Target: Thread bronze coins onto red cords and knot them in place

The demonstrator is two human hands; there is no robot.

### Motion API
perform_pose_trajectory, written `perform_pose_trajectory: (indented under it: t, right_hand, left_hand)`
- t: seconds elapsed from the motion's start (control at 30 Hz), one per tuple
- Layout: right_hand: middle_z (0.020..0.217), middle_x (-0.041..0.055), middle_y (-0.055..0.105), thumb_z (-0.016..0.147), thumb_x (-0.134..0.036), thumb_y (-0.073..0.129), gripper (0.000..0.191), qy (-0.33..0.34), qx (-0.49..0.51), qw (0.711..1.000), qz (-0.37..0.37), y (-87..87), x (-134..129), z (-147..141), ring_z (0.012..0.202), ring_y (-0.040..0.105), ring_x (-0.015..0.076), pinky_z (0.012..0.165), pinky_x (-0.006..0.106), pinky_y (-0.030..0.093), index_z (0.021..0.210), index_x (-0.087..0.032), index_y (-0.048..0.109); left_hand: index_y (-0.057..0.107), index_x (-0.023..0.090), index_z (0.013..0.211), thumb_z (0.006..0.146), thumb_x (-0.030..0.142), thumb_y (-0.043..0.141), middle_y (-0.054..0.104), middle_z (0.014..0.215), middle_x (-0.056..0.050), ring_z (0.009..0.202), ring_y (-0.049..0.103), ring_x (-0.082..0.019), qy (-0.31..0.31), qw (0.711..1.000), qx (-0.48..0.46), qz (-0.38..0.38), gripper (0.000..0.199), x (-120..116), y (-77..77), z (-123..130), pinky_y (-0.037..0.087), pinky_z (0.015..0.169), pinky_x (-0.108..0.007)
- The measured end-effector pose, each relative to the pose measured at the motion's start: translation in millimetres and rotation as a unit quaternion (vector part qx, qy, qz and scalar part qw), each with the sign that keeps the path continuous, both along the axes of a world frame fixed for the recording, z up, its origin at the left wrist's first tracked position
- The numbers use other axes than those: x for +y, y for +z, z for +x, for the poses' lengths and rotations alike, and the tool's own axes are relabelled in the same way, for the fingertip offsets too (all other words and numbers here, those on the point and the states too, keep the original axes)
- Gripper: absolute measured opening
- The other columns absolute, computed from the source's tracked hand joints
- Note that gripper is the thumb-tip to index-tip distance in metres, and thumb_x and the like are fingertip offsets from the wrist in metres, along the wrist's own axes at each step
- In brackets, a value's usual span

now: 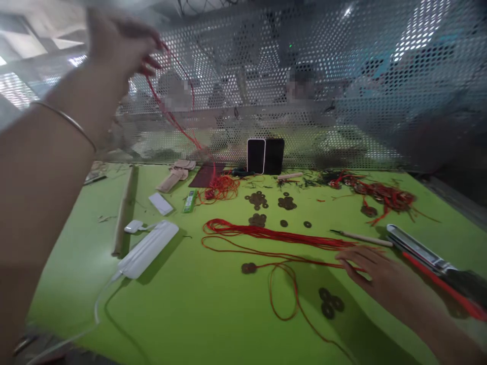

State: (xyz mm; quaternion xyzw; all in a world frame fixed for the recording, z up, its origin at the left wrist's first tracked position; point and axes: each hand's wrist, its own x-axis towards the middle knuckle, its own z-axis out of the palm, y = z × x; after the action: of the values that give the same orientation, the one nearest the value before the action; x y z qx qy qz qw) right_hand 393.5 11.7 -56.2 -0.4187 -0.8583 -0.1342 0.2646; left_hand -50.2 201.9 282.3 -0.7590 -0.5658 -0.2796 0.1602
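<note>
My left hand (124, 45), blurred and raised high at the upper left, is closed on looped red cord (173, 119). That cord runs down to a tangled red pile (224, 187) at the back of the green table (198, 319). At the right, my right hand (380, 276) is low over the table, with red cord (304, 260) running between its thumb and fingers. Beside it lies a long bundle of red cords (274, 233). Round coins with holes (249, 267) sit at the end of one cord, and three more coins (330, 302) lie near my right wrist.
A white power strip (150, 251) and a wooden stick (124, 213) lie at the left. Coin piles (256, 199) are mid-table. Two phones (256, 156) lean on a perforated metal screen (228, 101). A thin-tipped tool (365, 237), a utility knife (418, 248) and knotted cords (391, 197) are at the right.
</note>
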Motion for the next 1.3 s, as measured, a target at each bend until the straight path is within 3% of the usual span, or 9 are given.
perform_pose_trajectory:
  t: [0.1,0.23,0.4,0.6,0.73,0.83,0.97,1.13,1.3]
  right_hand:
    - [0.093,0.0061,0.069,0.092,-0.029,0.042,0.024,0.006,0.016,0.999,-0.033,2.4,3.7,-4.0,0.085,0.066,0.0208,0.073,0.034,0.054,0.094,-0.019,0.064]
    - [0.092,0.0071,0.068,0.091,-0.025,0.046,0.019,0.023,0.031,0.998,-0.053,23.6,9.9,-24.1,0.084,0.065,0.0201,0.074,0.034,0.053,0.094,-0.018,0.064]
    - [0.095,0.0059,0.067,0.090,-0.022,0.049,0.016,0.082,0.081,0.987,-0.116,73.2,29.6,-76.9,0.084,0.063,0.0172,0.075,0.031,0.052,0.097,-0.019,0.062]
    - [0.081,0.0025,0.068,0.086,-0.030,0.054,0.020,0.146,0.226,0.942,-0.200,129.7,89.5,-178.5,0.065,0.062,0.0127,0.061,0.024,0.047,0.101,-0.018,0.060]
    - [0.077,0.0019,0.068,0.080,-0.042,0.063,0.045,0.108,0.296,0.940,-0.135,162.2,138.1,-244.5,0.066,0.061,0.0149,0.065,0.026,0.043,0.115,-0.015,0.053]
    - [0.074,0.0026,0.067,0.082,-0.042,0.060,0.035,0.084,0.316,0.938,-0.118,178.5,165.4,-273.0,0.068,0.062,0.0163,0.065,0.026,0.041,0.105,-0.015,0.059]
    - [0.064,0.0021,0.065,0.089,-0.035,0.051,0.026,0.117,0.303,0.937,-0.128,185.2,187.3,-280.8,0.062,0.061,0.0133,0.063,0.025,0.041,0.080,-0.016,0.064]
    - [0.075,0.0030,0.068,0.089,-0.036,0.051,0.028,0.220,0.321,0.900,-0.196,185.5,207.8,-274.9,0.059,0.062,0.0092,0.063,0.022,0.046,0.081,-0.014,0.064]
    - [0.080,0.0044,0.069,0.088,-0.033,0.053,0.023,0.190,0.339,0.892,-0.231,198.1,234.0,-274.5,0.057,0.063,0.0095,0.058,0.022,0.049,0.085,-0.013,0.065]
  left_hand:
    - [0.056,-0.009,0.114,0.079,0.043,0.039,0.064,0.099,-0.011,0.090,0.063,-0.027,-0.037,0.993,-0.107,0.021,0.064,-10.4,-29.5,0.8,0.041,0.064,-0.031]
    - [0.058,-0.013,0.108,0.079,0.037,0.043,0.066,0.097,-0.009,0.096,0.061,-0.022,-0.043,0.995,-0.086,-0.039,0.060,-16.2,-58.4,2.2,0.040,0.074,-0.028]
    - [0.060,-0.009,0.108,0.081,0.030,0.047,0.067,0.096,-0.006,0.096,0.061,-0.018,-0.032,0.994,-0.099,-0.022,0.050,-27.5,-57.0,7.2,0.041,0.081,-0.028]
    - [0.070,0.005,0.097,0.074,0.011,0.066,0.072,0.092,-0.010,0.083,0.066,-0.014,-0.120,0.974,-0.190,-0.016,0.024,-33.7,-62.1,16.9,0.051,0.083,-0.028]
    - [0.070,0.006,0.094,0.076,0.009,0.063,0.072,0.089,-0.012,0.080,0.066,-0.014,-0.154,0.960,-0.230,-0.044,0.020,-33.7,-73.8,25.9,0.052,0.082,-0.029]
    - [0.071,0.010,0.093,0.077,0.010,0.060,0.072,0.089,-0.009,0.079,0.065,-0.013,-0.151,0.954,-0.252,-0.067,0.019,-33.2,-81.9,30.6,0.052,0.081,-0.028]
    - [0.072,0.013,0.089,0.075,0.014,0.060,0.072,0.083,-0.004,0.077,0.064,-0.014,-0.131,0.957,-0.243,-0.088,0.018,-25.1,-90.3,26.0,0.052,0.074,-0.024]
    - [0.073,0.013,0.089,0.075,0.017,0.059,0.070,0.077,-0.005,0.070,0.062,-0.013,-0.100,0.956,-0.265,-0.075,0.020,-5.5,-100.6,7.6,0.050,0.067,-0.023]
    - [0.070,0.015,0.100,0.075,0.020,0.061,0.070,0.093,-0.006,0.076,0.061,-0.013,-0.150,0.954,-0.253,-0.063,0.027,15.7,-117.5,-10.0,0.048,0.072,-0.024]
